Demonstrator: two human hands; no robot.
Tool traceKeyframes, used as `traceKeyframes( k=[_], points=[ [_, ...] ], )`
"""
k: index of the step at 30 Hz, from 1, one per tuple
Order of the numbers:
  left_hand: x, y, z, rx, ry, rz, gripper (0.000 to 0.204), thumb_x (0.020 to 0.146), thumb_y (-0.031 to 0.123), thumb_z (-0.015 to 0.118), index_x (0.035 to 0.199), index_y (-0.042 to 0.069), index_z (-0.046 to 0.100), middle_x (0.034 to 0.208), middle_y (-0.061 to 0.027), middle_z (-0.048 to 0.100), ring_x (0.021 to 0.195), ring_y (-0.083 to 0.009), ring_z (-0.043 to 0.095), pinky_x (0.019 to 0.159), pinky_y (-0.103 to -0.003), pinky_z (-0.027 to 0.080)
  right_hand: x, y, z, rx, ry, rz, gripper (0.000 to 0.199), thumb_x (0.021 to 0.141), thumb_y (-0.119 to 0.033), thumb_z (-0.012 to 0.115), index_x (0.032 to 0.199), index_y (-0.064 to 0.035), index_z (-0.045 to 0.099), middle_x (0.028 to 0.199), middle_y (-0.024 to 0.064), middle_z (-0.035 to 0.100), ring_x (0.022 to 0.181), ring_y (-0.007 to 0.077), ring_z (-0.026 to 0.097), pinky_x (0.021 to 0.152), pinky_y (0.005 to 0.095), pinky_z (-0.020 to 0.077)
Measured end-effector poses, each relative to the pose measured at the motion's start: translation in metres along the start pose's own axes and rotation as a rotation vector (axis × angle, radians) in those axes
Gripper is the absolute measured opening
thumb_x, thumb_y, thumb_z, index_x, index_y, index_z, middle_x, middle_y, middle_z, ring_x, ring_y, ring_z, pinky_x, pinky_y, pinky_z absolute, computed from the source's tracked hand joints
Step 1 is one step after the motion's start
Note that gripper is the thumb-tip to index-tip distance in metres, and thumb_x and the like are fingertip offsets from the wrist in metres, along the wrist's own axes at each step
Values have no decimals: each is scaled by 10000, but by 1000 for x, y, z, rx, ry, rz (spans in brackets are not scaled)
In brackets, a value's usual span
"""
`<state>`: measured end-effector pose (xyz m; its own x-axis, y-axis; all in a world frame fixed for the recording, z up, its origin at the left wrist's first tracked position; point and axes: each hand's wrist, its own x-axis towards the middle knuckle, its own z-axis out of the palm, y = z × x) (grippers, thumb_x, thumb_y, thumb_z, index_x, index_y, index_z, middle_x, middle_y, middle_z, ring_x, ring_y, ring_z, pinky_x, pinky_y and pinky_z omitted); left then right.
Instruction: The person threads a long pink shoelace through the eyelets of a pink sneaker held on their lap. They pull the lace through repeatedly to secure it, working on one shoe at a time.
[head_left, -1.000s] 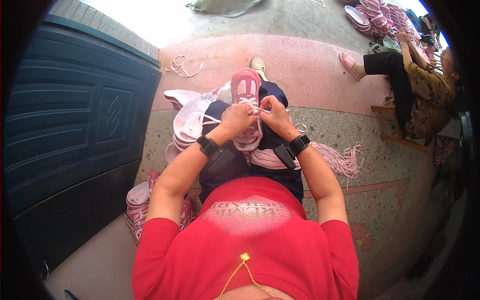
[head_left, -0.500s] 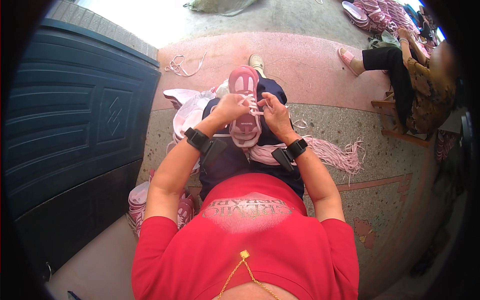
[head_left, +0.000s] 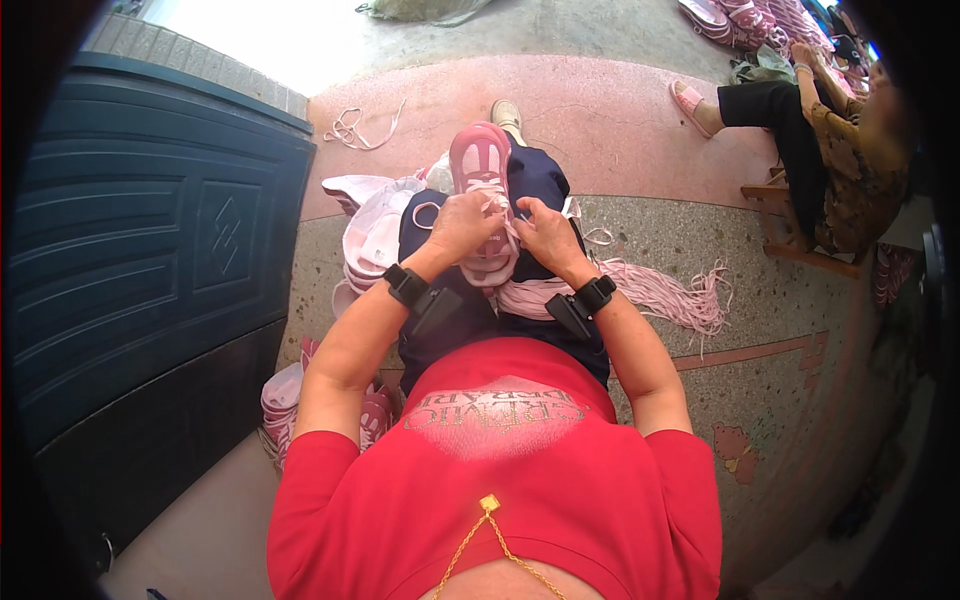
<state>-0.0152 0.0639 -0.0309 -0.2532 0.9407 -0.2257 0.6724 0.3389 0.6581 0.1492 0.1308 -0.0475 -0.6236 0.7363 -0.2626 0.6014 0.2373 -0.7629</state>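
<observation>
A pink sneaker [head_left: 477, 158] rests on my lap, its toe pointing away from me and pale laces crossing its tongue. Over the middle of the shoe, my left hand [head_left: 466, 224] has its fingers closed in a pinch on the shoelace [head_left: 511, 221], and a loop of lace sticks out at its left side. My right hand [head_left: 548, 238] pinches the lace at the shoe's right edge, thumb and finger pressed together. Both hands partly hide the shoe's collar and upper lacing.
A bundle of pink laces [head_left: 665, 295] trails over my thigh to the right. White-pink shoe parts [head_left: 372, 235] pile at my left, beside a dark blue door [head_left: 150, 235]. One loose lace [head_left: 350, 130] lies ahead on the floor. At right, another person [head_left: 850, 150] sits near heaped pink shoes [head_left: 735, 22].
My left hand has come down over the shoe's laces, and a lace loop now shows at its left. My right fingers have closed in nearer the shoe. The view has shifted slightly.
</observation>
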Motion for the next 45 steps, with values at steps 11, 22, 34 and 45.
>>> traceKeyframes(
  k=[11,22,34,45],
  points=[
    [13,-3,13,-65,40,11,278,808,273,618,832,-3,650,656,-190,626,627,-316,651,603,-410,516,3,0,-2,134,197,-149,360,812,-82,591,1165,-36,543,882,156,668,817,334,652,699,404,515],
    [2,-2,7,-614,-38,-174,220,862,213,646,958,15,662,762,-8,643,619,-34,566,491,-208,438,27,0,7,317,31,-233,349,851,-97,635,1177,-20,539,1002,136,672,944,203,660,823,295,507],
    [-9,10,5,-291,95,-85,228,802,208,656,918,11,666,753,-134,675,692,-184,666,602,-316,515,32,-1,9,798,-14,-67,343,849,-85,656,1157,15,545,936,63,664,831,66,597,701,201,484],
    [7,7,-51,-1238,-514,-659,157,914,167,560,781,86,543,535,90,342,384,-3,254,337,-176,206,36,-7,-19,883,-326,140,304,863,-121,636,1138,-23,550,803,9,617,621,9,504,472,154,357]
  ],
)
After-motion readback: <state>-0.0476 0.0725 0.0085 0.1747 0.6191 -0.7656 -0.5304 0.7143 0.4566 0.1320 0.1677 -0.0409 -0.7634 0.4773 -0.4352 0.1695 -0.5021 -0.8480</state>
